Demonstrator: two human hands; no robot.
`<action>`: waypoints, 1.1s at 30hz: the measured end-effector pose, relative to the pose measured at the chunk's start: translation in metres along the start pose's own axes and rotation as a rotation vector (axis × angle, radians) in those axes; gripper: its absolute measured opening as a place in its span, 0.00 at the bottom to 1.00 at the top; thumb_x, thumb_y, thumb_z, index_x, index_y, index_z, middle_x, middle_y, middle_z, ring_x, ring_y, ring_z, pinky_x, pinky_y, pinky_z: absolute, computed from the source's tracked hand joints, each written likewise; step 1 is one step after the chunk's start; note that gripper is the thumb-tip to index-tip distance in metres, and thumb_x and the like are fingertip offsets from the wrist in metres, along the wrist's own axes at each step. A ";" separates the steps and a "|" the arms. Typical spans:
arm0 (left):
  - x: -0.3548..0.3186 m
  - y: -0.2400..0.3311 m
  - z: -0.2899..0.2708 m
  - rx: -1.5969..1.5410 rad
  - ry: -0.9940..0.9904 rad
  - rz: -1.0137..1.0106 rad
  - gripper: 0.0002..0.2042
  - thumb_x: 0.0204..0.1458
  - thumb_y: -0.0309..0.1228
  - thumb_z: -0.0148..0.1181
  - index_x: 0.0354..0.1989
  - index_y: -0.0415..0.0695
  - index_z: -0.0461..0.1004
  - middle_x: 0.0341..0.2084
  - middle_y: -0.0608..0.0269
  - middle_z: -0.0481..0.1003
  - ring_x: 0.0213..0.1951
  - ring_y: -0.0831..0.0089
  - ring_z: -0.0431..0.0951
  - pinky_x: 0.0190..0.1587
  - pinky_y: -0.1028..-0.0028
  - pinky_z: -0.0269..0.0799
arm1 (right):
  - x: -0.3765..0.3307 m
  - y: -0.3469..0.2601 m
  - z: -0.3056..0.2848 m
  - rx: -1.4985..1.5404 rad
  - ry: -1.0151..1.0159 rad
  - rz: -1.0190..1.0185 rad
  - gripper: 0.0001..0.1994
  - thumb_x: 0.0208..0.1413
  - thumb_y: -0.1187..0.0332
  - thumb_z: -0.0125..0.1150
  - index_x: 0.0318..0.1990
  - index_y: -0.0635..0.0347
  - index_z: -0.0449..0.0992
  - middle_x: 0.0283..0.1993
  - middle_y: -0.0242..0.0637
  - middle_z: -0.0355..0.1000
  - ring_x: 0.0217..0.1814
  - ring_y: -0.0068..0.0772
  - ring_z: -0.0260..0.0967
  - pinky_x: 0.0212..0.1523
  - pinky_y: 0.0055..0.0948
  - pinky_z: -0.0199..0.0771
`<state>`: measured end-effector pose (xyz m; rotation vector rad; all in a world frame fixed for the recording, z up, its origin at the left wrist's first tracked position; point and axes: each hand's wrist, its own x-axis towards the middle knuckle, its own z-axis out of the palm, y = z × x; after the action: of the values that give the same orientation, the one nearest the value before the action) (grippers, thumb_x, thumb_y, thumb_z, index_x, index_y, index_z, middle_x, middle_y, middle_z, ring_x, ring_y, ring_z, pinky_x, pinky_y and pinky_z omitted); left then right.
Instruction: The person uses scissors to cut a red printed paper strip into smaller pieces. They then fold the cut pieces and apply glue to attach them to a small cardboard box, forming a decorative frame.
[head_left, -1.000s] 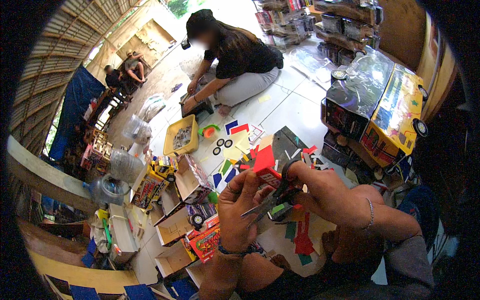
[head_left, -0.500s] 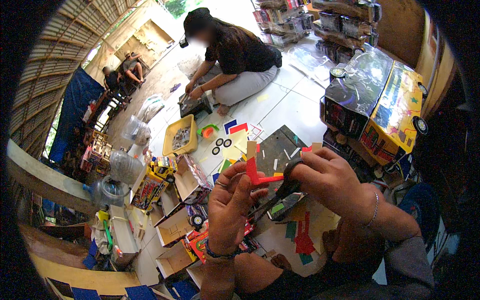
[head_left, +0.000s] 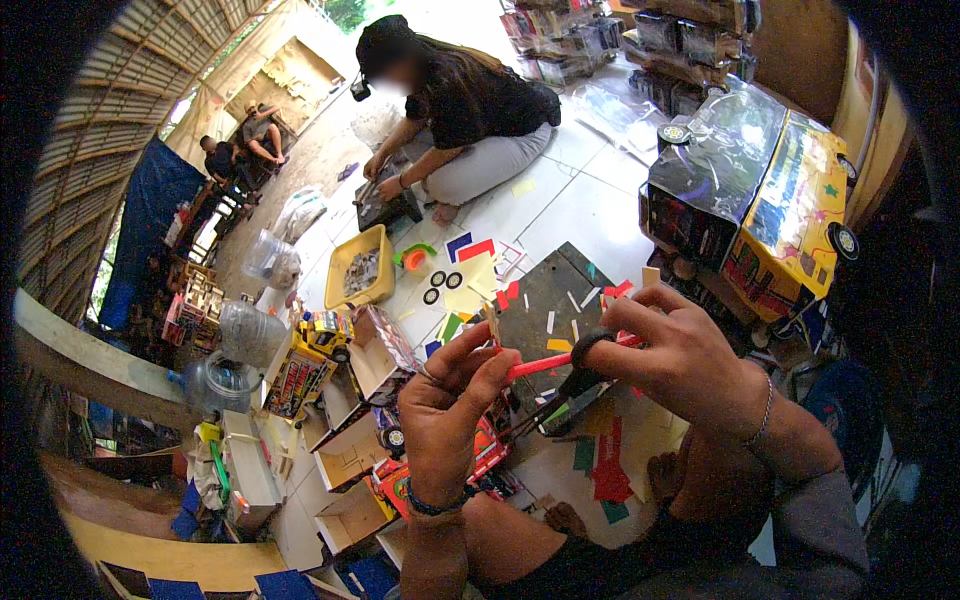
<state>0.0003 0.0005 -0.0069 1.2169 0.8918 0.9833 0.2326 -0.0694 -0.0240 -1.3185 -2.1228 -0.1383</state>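
Note:
My left hand (head_left: 450,405) pinches one end of a narrow red strip piece (head_left: 545,365) whose pale wooden-coloured end stands up by the fingertips. My right hand (head_left: 685,350) has its fingers through the handle loops of black scissors (head_left: 577,383) and also steadies the strip's other end. The scissor blades point down and left, below the strip and not on it. Beneath my hands is a dark low work board (head_left: 535,310), scattered with small red, white and yellow scraps. Red cut pieces (head_left: 610,470) and green ones lie on the floor by my feet.
Across from me a person (head_left: 470,120) sits working at a small dark stool (head_left: 388,208). A yellow basin (head_left: 360,268) holds small grey pieces. Toy trucks (head_left: 305,370) and open wooden boxes (head_left: 350,455) crowd the left. A large toy truck (head_left: 770,200) stands right.
The red piece has turned from showing its broad U-shaped face to nearly edge-on. My left hand has shifted slightly left and down; the scissors stay in my right hand.

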 end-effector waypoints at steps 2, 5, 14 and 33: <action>0.001 0.002 0.001 0.071 0.021 -0.027 0.19 0.53 0.23 0.67 0.54 0.34 0.74 0.41 0.56 0.82 0.42 0.76 0.81 0.46 0.78 0.76 | 0.000 0.001 0.000 -0.009 0.007 -0.024 0.15 0.47 0.65 0.58 0.45 0.39 0.72 0.37 0.31 0.67 0.38 0.42 0.71 0.43 0.35 0.74; 0.000 0.003 0.004 0.170 0.032 -0.028 0.17 0.53 0.24 0.68 0.52 0.35 0.77 0.40 0.57 0.82 0.41 0.78 0.81 0.46 0.79 0.75 | -0.001 0.003 0.002 -0.028 0.012 -0.051 0.15 0.48 0.65 0.57 0.45 0.39 0.72 0.37 0.31 0.67 0.38 0.42 0.71 0.43 0.35 0.74; -0.002 -0.006 0.005 0.309 0.072 0.119 0.16 0.54 0.25 0.67 0.51 0.34 0.78 0.39 0.58 0.82 0.38 0.79 0.81 0.42 0.79 0.77 | -0.004 0.005 0.004 -0.022 -0.022 -0.059 0.16 0.48 0.65 0.57 0.47 0.38 0.72 0.37 0.29 0.67 0.38 0.41 0.70 0.42 0.34 0.74; 0.001 -0.013 0.008 0.222 0.014 0.197 0.21 0.55 0.22 0.66 0.57 0.33 0.72 0.45 0.53 0.80 0.46 0.75 0.79 0.51 0.76 0.75 | -0.002 0.002 0.004 -0.100 -0.001 -0.012 0.18 0.48 0.65 0.58 0.49 0.38 0.72 0.36 0.28 0.68 0.36 0.38 0.72 0.44 0.36 0.73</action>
<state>0.0092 -0.0023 -0.0184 1.5108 0.9227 1.0707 0.2329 -0.0688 -0.0286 -1.3634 -2.1488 -0.2512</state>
